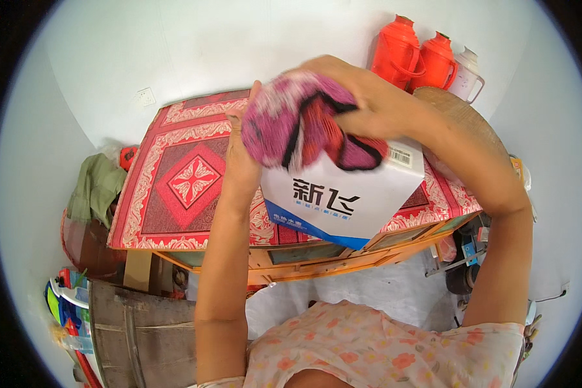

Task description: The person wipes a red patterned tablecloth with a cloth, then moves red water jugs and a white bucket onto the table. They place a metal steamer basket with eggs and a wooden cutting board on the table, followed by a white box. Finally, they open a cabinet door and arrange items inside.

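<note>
A bunched cloth [271, 116] in purple, pink, red and black, slightly blurred, is held between my two hands. It hangs over the top of a white and blue cardboard box [330, 199] that bears writing and a printed code. My left hand [242, 150] holds the cloth's left side, its fingers partly hidden behind the fabric. From the right, my right hand [368, 99] grips the cloth, with fingertips buried in its folds. Part of the box's top is covered by the cloth and my right arm. Beneath the box lies a red patterned tablecloth [194, 182] on a wooden cabinet [320, 269].
Two red thermos flasks [397, 51] and a pale one [467, 72] stand against the wall, by a round wooden board [458, 114]. Green fabric [94, 186] lies left of the cabinet. A dark wooden panel [143, 334] is at lower left. A socket [146, 97] sits on the wall.
</note>
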`<control>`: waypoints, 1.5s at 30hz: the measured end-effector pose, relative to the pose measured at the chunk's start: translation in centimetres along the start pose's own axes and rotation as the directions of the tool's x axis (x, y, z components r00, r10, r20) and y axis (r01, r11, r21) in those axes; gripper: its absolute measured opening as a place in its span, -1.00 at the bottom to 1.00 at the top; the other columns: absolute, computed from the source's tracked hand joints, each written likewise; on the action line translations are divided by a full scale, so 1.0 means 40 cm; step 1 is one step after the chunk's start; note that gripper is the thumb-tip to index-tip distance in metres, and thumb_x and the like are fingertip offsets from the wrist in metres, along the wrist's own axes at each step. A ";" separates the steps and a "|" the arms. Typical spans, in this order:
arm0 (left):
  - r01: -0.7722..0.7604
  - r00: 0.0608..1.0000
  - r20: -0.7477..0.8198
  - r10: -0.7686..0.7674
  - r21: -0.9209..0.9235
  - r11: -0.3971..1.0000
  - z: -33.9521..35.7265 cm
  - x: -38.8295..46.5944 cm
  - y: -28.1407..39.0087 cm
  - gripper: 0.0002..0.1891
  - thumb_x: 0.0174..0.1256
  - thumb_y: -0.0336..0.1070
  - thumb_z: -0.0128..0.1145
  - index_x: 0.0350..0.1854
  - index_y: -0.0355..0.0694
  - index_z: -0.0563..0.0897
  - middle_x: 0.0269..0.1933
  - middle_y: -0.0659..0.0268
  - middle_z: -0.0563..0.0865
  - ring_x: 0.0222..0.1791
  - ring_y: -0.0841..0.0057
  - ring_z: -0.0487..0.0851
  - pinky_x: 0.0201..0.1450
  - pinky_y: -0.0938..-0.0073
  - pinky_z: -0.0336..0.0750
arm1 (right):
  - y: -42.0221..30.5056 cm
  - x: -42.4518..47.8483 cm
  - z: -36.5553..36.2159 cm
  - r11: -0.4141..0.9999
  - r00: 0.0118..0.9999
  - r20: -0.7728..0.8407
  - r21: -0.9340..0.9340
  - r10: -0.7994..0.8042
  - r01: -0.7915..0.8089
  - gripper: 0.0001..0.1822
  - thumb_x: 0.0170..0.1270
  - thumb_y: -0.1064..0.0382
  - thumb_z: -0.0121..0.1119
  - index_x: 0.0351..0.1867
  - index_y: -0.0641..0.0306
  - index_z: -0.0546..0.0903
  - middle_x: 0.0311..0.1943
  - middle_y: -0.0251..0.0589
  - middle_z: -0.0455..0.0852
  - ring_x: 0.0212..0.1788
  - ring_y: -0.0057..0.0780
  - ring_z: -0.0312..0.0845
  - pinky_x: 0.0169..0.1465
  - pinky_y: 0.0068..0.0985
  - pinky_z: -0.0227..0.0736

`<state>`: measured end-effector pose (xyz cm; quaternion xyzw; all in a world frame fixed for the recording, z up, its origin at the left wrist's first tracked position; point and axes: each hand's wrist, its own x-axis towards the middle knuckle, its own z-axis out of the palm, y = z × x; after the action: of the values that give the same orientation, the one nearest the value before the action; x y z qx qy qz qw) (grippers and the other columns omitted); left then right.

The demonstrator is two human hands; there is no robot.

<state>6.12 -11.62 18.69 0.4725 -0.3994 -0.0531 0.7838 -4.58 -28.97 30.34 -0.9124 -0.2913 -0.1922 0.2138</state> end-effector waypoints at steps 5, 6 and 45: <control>0.229 0.970 -0.078 -0.229 -0.010 0.973 -0.012 0.009 -0.006 -0.37 0.60 0.10 -0.40 0.40 -0.33 0.34 0.32 0.08 0.49 0.29 0.34 0.47 0.39 0.40 0.26 | 0.131 0.096 0.010 0.978 0.998 -0.059 -0.204 0.026 -0.038 -0.45 0.09 0.38 0.24 0.19 0.35 0.47 0.05 0.06 0.61 0.15 -0.15 0.51 0.27 -0.38 0.34; 0.279 0.960 -0.029 -0.278 0.001 0.960 -0.007 0.008 0.001 -0.37 0.60 0.09 -0.41 0.42 -0.35 0.31 0.33 0.04 0.48 0.30 0.33 0.46 0.39 0.41 0.24 | 0.160 0.099 0.005 0.949 0.992 -0.088 -0.295 0.087 -0.109 -0.45 0.08 0.39 0.23 0.19 0.31 0.48 0.05 0.08 0.61 0.14 -0.11 0.51 0.27 -0.36 0.35; -0.382 0.877 -0.119 0.466 0.415 0.826 -0.088 -0.225 -0.010 -0.39 0.35 0.00 0.15 0.32 -0.32 0.44 0.23 0.00 0.52 0.21 0.19 0.49 0.30 0.23 0.31 | -0.258 -0.634 0.236 0.498 0.439 -0.250 0.276 0.863 -0.822 -0.49 0.00 0.13 0.42 -0.03 0.37 0.64 -0.06 -0.10 0.72 -0.02 -0.33 0.64 0.11 -0.43 0.50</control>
<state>2.54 -5.23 12.39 0.5165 -0.4100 0.2530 0.7079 -27.96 -27.99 13.30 -0.8703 0.2357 -0.2048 0.3810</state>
